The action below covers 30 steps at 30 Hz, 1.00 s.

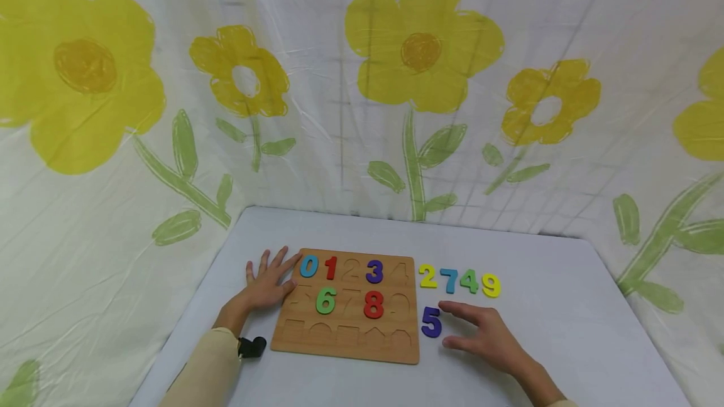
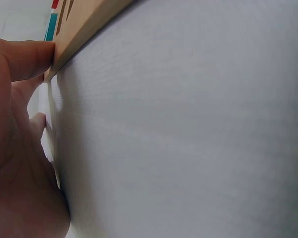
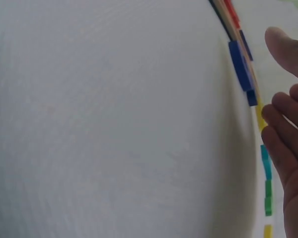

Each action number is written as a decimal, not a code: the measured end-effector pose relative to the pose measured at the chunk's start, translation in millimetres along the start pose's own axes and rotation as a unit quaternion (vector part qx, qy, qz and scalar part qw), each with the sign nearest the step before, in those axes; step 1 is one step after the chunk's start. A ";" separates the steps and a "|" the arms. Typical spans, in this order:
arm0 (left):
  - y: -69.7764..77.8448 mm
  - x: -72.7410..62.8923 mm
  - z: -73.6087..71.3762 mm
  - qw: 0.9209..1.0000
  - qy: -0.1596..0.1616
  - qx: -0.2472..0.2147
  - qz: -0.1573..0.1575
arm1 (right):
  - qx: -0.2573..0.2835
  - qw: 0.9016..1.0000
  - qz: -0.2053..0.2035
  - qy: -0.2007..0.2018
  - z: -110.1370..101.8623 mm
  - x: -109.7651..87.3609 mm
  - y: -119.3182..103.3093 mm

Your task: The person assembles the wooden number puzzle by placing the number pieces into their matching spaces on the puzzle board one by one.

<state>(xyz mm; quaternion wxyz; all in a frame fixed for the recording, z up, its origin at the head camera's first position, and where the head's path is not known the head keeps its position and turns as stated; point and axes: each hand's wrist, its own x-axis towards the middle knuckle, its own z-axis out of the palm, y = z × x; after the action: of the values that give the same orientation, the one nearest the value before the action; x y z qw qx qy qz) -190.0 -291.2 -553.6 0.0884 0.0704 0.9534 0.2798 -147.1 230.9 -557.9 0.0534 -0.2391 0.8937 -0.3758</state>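
Note:
A wooden number board [image 1: 345,353] lies flat, with its thumb side edge touched by my left hand [image 1: 266,289], whose fingers are spread. In the left wrist view the thumb [image 2: 32,58] presses against the board's side. Seated on the board are a blue 0 [image 1: 303,267], red 1 [image 1: 332,269], purple 3 [image 1: 376,271], green 6 [image 1: 322,304] and red 8 [image 1: 374,304]. My right hand [image 1: 489,338] hovers beside a purple 5 [image 1: 432,320], thumb and forefinger apart, holding nothing. The 5 [image 3: 241,67] stands out in the right wrist view, apart from the fingers.
Right of the board, a yellow 2 [image 1: 428,276], blue 7 [image 1: 451,277], green 4 [image 1: 471,282] and yellow 9 [image 1: 494,286] form a row on the white table [image 1: 565,306]. A black object [image 1: 252,348] is at the left wrist. Behind hangs a flowered curtain [image 1: 317,143].

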 end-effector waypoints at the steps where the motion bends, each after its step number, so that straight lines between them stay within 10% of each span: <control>1: 0.1 0.0 0.0 1.000 0.000 -0.001 0.001 | -0.003 1.000 0.001 0.001 1.3 1.1 0.8; 30: 0.5 0.7 0.0 1.000 -0.012 0.002 -0.005 | -0.070 0.997 -0.014 0.018 18.8 14.5 -6.1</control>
<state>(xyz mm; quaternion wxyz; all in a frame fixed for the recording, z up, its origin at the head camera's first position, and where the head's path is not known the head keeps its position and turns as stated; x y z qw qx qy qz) -190.6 -290.6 -553.5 0.1009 0.0695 0.9531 0.2767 -152.4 208.3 -565.8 0.0151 -0.2482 0.9152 -0.3172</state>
